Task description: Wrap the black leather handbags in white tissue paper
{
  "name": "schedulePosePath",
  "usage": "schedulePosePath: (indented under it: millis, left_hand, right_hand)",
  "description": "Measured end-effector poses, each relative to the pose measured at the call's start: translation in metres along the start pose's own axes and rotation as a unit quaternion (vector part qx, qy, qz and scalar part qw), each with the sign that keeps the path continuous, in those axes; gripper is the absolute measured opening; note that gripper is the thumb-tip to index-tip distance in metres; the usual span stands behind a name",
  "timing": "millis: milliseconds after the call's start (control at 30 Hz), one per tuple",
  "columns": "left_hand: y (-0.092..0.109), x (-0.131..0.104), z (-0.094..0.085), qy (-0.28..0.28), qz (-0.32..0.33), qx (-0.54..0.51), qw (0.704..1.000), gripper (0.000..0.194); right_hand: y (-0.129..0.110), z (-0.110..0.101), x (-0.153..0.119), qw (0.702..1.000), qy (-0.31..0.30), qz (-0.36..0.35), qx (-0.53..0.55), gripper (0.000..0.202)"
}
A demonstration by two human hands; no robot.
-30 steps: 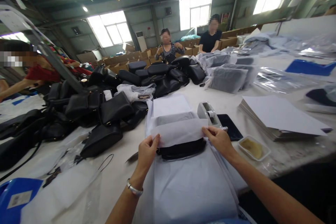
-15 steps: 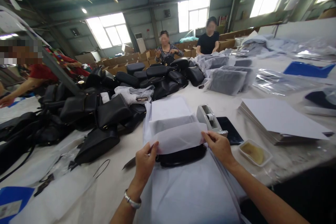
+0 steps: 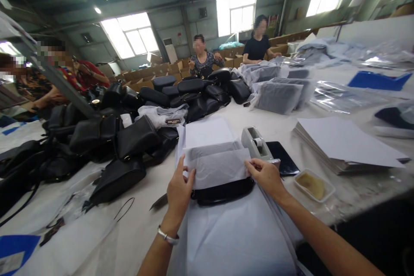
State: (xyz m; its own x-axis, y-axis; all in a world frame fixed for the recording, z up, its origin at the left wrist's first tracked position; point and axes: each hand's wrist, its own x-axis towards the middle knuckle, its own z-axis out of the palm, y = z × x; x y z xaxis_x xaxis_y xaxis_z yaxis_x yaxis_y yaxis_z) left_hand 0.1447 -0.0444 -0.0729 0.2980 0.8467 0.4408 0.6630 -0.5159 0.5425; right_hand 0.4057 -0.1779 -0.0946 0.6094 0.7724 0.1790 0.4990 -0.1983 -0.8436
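A black bag point(image 3: 223, 194) lies on a stack of white tissue sheets point(image 3: 236, 237) in front of me. A flap of tissue paper point(image 3: 221, 167) is folded back over its far side, leaving the near edge bare. My right hand point(image 3: 268, 177) pinches the flap's right corner between thumb and fingers. At the left end of the bag, my left hand point(image 3: 179, 189) is open, index finger raised and thumb close to the paper's edge; whether the thumb touches it I cannot tell. Just beyond the flap stands a grey tape dispenser point(image 3: 256, 143).
Black bags point(image 3: 136, 138) are heaped on the left. Tissue-wrapped bags point(image 3: 276, 95) stand at the back. On the right are a stack of white boards point(image 3: 349, 142), a dark tablet-like object point(image 3: 283, 157) and a plastic tub point(image 3: 313, 185). Several co-workers are around the table.
The paper flap has settled flatter against the bag. My left hand has released its corner and spread its fingers, while my right hand keeps its pinch. Co-workers at the left have shifted.
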Motion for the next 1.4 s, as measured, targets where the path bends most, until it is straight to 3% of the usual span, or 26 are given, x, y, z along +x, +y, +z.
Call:
schedulePosePath:
  millis: [67,133,167,233,300,367,467,667,833,900,1000,1067,1133,1233,1400]
  left_hand:
    - [0.012,0.001,-0.008,0.074,0.078,0.071,0.992,0.065]
    - [0.028,0.001,-0.013,0.121,0.187,0.109,0.969,0.06]
    - [0.037,0.0,-0.014,0.113,0.248,0.112,0.956,0.057]
    - [0.053,-0.003,-0.009,0.042,0.348,0.097,0.931,0.05]
    - [0.063,-0.008,0.003,-0.04,0.385,0.09,0.918,0.04]
    - [0.065,-0.012,0.016,-0.086,0.37,0.11,0.919,0.034]
    - [0.058,-0.019,0.027,-0.108,0.357,0.143,0.917,0.037]
    - [0.043,-0.03,0.03,-0.129,0.359,0.177,0.907,0.055]
    - [0.04,-0.033,0.033,-0.142,0.356,0.183,0.905,0.06]
    - [0.04,-0.034,0.033,-0.15,0.352,0.18,0.906,0.059]
    - [0.04,-0.033,0.032,-0.162,0.342,0.176,0.909,0.057]
    - [0.041,-0.033,0.031,-0.17,0.336,0.172,0.91,0.056]
    - [0.041,-0.033,0.031,-0.177,0.333,0.168,0.911,0.056]
    - [0.042,-0.033,0.032,-0.182,0.329,0.162,0.912,0.057]
    - [0.043,-0.034,0.03,-0.184,0.331,0.158,0.912,0.058]
  right_hand:
    - [0.002,0.0,0.001,1.0,-0.004,-0.003,-0.003,0.041]
    - [0.003,0.0,0.002,1.0,-0.008,-0.007,-0.005,0.042]
    - [0.003,0.0,0.002,1.0,-0.009,-0.009,-0.006,0.041]
    - [0.002,-0.001,0.003,1.0,-0.008,-0.012,-0.012,0.041]
    - [0.001,-0.001,0.003,1.0,-0.007,-0.01,-0.017,0.041]
    - [0.001,-0.002,0.003,1.0,-0.011,-0.006,-0.012,0.042]
    - [0.003,-0.004,0.002,0.999,-0.031,0.001,0.021,0.04]
    - [0.012,-0.003,-0.001,0.995,-0.042,0.021,0.087,0.034]
    - [0.012,-0.003,0.0,0.998,-0.025,0.022,0.058,0.034]
    - [0.008,-0.009,-0.008,1.0,-0.001,-0.009,0.026,0.041]
    - [0.001,-0.029,-0.033,0.991,0.039,-0.121,-0.051,0.046]
    - [-0.003,-0.044,-0.057,0.971,-0.004,-0.223,-0.085,0.039]
    - [-0.005,-0.055,-0.082,0.94,-0.114,-0.308,-0.087,0.034]
    - [-0.003,-0.06,-0.112,0.89,-0.256,-0.366,-0.095,0.04]
    - [0.007,-0.043,-0.13,0.862,-0.3,-0.378,-0.158,0.03]
